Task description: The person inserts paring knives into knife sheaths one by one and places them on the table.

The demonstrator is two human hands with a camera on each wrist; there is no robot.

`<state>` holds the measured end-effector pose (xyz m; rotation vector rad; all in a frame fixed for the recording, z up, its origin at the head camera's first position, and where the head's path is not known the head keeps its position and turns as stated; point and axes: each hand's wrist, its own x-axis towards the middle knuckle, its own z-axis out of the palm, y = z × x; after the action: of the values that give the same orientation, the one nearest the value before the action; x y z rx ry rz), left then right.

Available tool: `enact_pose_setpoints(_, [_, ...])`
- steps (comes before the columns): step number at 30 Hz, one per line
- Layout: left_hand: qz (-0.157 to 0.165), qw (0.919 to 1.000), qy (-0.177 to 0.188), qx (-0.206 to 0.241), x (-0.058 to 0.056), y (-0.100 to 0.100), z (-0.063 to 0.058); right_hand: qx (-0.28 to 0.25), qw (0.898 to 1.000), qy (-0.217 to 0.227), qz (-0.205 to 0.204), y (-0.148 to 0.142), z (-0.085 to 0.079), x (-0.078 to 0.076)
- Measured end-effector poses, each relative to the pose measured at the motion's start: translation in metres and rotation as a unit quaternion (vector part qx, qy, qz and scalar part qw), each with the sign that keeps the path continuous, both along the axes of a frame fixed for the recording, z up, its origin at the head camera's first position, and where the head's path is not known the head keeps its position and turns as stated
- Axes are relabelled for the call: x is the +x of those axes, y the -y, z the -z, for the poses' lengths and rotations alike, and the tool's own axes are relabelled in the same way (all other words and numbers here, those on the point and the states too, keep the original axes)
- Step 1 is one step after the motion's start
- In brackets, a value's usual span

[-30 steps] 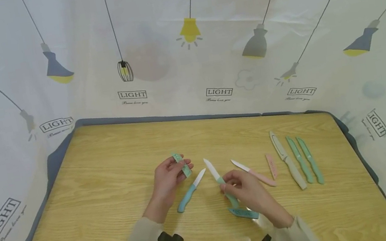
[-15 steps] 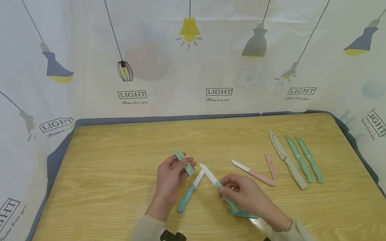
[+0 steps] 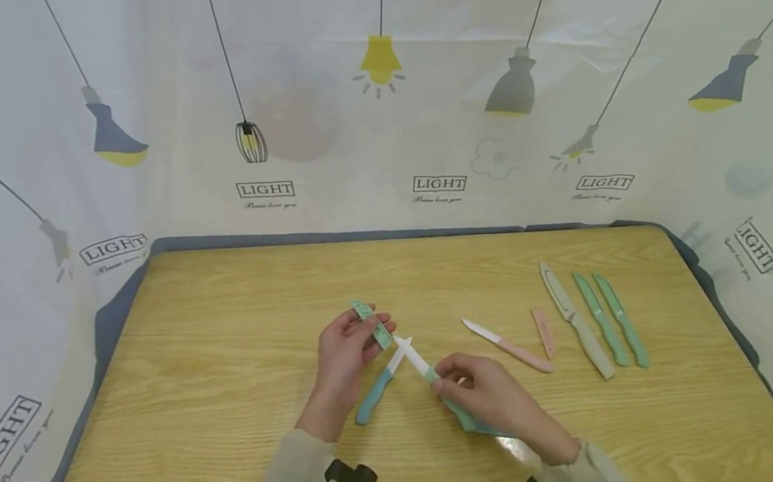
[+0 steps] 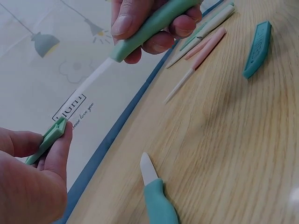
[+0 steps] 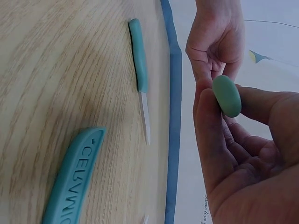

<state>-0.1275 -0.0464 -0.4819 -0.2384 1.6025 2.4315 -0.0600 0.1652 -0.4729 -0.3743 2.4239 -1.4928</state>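
My left hand (image 3: 341, 362) pinches a light green knife sheath (image 3: 373, 324) between thumb and fingers, its slotted end facing the other hand. In my right hand (image 3: 494, 394) is a green-handled paring knife (image 3: 415, 357), gripped by the handle (image 4: 156, 28) with its white blade pointing at the sheath. The blade tip lies close to the sheath's mouth (image 4: 60, 125); whether it touches cannot be told. Beneath the hands, a blue-handled paring knife (image 3: 375, 396) lies bare on the table. A teal sheath marked CERAMIC (image 5: 77, 177) lies below my right hand, partly hidden in the head view.
Right of the hands lie a pink-handled knife (image 3: 521, 353) and a pink sheath (image 3: 544, 332). Farther right are a cream knife (image 3: 583, 332) and two green knives, one the outermost knife (image 3: 623, 321). The wooden table (image 3: 217, 318) meets a printed curtain behind.
My right hand has moved left with the knife, bringing the blade tip up to the sheath. The left hand has shifted slightly right with the sheath. The knives on the table stay put.
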Motion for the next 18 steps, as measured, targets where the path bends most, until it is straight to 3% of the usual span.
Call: enact_pose_setpoints(18, [-0.019,0.9997,-0.006,0.016,0.0013,-0.005,-0.003,0.034,0.999,-0.015,-0.008,0.004,-0.003,-0.0007])
